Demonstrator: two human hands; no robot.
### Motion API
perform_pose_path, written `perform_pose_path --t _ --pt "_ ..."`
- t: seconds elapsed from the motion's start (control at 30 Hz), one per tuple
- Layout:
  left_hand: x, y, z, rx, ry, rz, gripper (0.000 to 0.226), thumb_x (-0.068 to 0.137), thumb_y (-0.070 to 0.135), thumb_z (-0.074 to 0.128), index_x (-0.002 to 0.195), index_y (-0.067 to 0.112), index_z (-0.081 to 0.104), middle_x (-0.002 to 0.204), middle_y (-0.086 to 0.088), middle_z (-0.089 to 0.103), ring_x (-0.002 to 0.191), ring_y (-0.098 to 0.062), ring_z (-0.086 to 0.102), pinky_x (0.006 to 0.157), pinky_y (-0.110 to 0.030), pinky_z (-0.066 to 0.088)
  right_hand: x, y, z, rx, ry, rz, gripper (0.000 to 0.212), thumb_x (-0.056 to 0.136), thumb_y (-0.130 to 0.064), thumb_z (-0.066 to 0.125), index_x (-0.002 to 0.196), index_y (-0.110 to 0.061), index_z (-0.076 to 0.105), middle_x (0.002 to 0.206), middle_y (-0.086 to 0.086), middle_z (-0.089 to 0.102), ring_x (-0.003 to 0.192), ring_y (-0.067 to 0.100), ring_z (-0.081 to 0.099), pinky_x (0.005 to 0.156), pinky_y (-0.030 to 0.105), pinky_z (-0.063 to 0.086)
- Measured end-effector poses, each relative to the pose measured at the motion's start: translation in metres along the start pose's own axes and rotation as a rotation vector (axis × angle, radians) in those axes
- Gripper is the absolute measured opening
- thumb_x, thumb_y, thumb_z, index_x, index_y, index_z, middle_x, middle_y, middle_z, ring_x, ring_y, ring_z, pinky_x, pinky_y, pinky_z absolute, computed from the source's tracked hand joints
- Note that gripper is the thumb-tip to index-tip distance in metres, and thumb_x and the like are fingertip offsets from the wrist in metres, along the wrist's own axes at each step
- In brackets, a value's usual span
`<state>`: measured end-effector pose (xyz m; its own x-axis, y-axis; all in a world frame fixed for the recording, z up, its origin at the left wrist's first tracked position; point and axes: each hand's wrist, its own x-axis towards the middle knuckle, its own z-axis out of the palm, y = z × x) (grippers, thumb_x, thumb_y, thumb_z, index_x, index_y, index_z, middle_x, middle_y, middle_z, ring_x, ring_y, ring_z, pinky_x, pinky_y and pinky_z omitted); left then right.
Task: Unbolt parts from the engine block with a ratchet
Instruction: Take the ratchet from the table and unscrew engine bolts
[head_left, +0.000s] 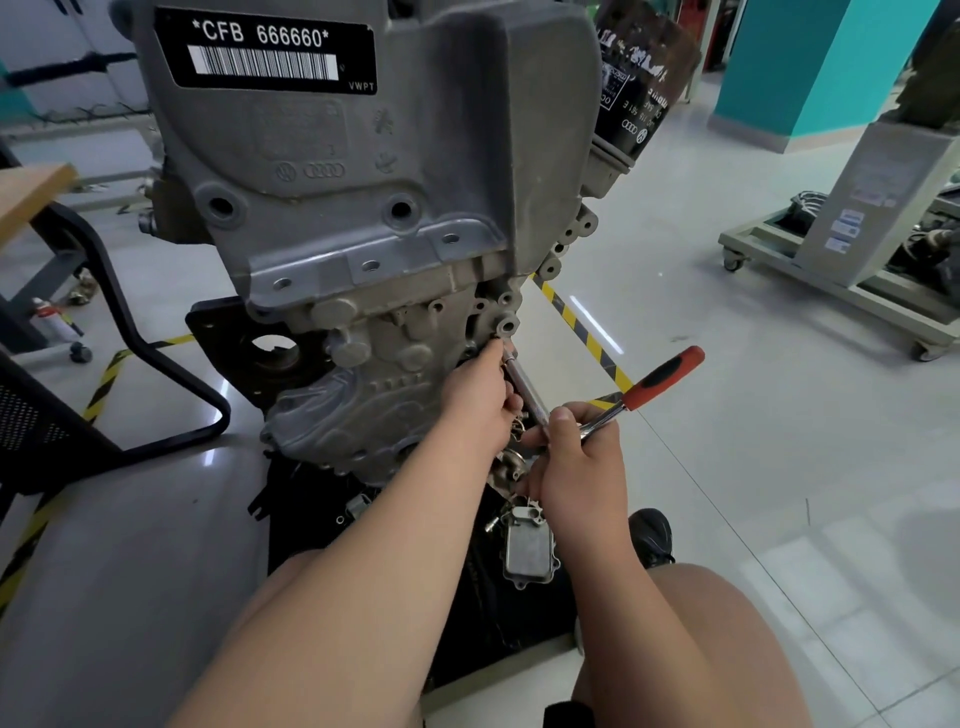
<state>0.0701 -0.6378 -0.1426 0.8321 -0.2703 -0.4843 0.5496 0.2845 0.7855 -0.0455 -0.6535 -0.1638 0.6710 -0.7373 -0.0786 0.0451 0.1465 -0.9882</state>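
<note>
While left hand pinches extension at engine block, right hand grips ratchet; handle juts up-right.

Grey engine block with a ratchet at its lower right corner.
The block is cast metal, stands upright and carries a black label "CFB 666660". The ratchet's red-and-black handle points up to the right, its head in the right hand. Its chrome extension bar slants up-left to a bolt boss, where the left hand holds it.
</note>
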Motion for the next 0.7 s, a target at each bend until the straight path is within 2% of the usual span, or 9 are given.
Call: perform_pose_path --t 0.07,0.13,0.23,0.33,0.43,0.5,0.57,0.63,0.7 --pt "-0.003 0.001 -0.013 0.192 -0.094 0.042 0.02 0.097 0.024 0.053 0.09 0.008 0.064 0.055 0.005 0.032 0.032 -0.006 0.026 0.039 -0.019 0.028 -0.003 0.002 0.002 0.034 -0.024 0.009 0.006 0.102 -0.024 0.044 0.096 -0.022 0.046 0.074 -0.001 0.066 0.043 0.013 0.05 0.045 0.026 0.047" --pt "-0.008 -0.002 -0.028 0.418 -0.21 0.079 0.029 0.099 0.029 0.051 0.085 0.012 0.069 0.058 0.003 0.034 0.038 -0.01 0.031 0.046 -0.023 0.03 -0.005 0.004 0.005 0.078 -0.05 0.02 0.005 0.103 -0.022 0.044 0.099 -0.019 0.045 0.069 -0.005 0.065 0.043 0.011 0.048 0.046 0.026 0.047" --pt "-0.016 -0.009 -0.045 0.588 -0.342 0.143 0.032 0.1 0.032 0.048 0.083 0.017 0.071 0.061 0.003 0.044 0.056 -0.019 0.042 0.043 -0.021 0.031 -0.009 0.005 0.008 0.127 -0.069 0.043 0.006 0.103 -0.018 0.043 0.098 -0.016 0.045 0.059 -0.008 0.062 0.04 0.01 0.046 0.043 0.026 0.045" --pt "-0.019 -0.018 -0.051 0.516 -0.441 0.138 0.033 0.102 0.031 0.043 0.089 0.015 0.069 0.048 0.009 0.042 0.042 -0.009 0.042 0.037 -0.018 0.033 -0.009 0.004 0.009 0.258 -0.087 0.116 0.011 0.101 -0.015 0.043 0.095 -0.012 0.051 0.063 0.0 0.061 0.039 0.014 0.041 0.043 0.031 0.044" --pt "-0.02 -0.025 -0.049 0.44 -0.471 0.131 0.036 0.103 0.033 0.042 0.089 0.014 0.069 0.045 0.007 0.035 0.04 -0.011 0.033 0.042 -0.02 0.031 -0.007 0.005 0.006 0.404 -0.177 0.202 0.035 0.102 -0.019 0.036 0.083 -0.006 0.063 0.067 0.007 0.057 0.039 0.016 0.035 0.045 0.032 0.042" --pt "-0.019 -0.024 -0.049 0.429 -0.486 0.133 0.035 0.102 0.034 0.043 0.09 0.012 0.069 0.044 0.007 0.039 0.039 -0.009 0.034 0.041 -0.018 0.032 -0.006 0.006 0.003 0.53 -0.236 0.306 0.048 0.101 -0.023 0.035 0.071 -0.013 0.071 0.065 0.006 0.055 0.038 0.015 0.031 0.044 0.03 0.041" --pt "-0.018 -0.022 -0.049 0.428 -0.512 0.124 0.035 0.102 0.033 0.043 0.09 0.013 0.07 0.048 0.007 0.046 0.037 -0.007 0.042 0.041 -0.016 0.036 -0.005 0.005 0.0 0.634 -0.266 0.397 0.042 0.1 -0.026 0.035 0.082 -0.013 0.071 0.062 0.005 0.051 0.036 0.013 0.028 0.042 0.027 0.038" --pt "-0.019 -0.022 -0.047 0.418 -0.535 0.101 0.038 0.102 0.033 0.045 0.082 0.017 0.073 0.054 0.006 0.045 0.039 -0.008 0.049 0.042 -0.016 0.04 -0.003 0.003 -0.002 0.698 -0.271 0.467 0.03 0.097 -0.029 0.04 0.097 -0.01 0.063 0.059 0.003 0.046 0.033 0.011 0.025 0.039 0.024 0.035" --pt "-0.021 -0.023 -0.045 0.418 -0.53 0.083 0.043 0.101 0.034 0.046 0.07 0.022 0.075 0.056 0.004 0.047 0.041 -0.009 0.054 0.043 -0.017 0.043 -0.001 0.0 -0.003 0.77 -0.269 0.532 0.022 0.088 -0.031 0.048 0.098 -0.015 0.06 0.056 0.001 0.042 0.031 0.009 0.024 0.038 0.021 0.031"
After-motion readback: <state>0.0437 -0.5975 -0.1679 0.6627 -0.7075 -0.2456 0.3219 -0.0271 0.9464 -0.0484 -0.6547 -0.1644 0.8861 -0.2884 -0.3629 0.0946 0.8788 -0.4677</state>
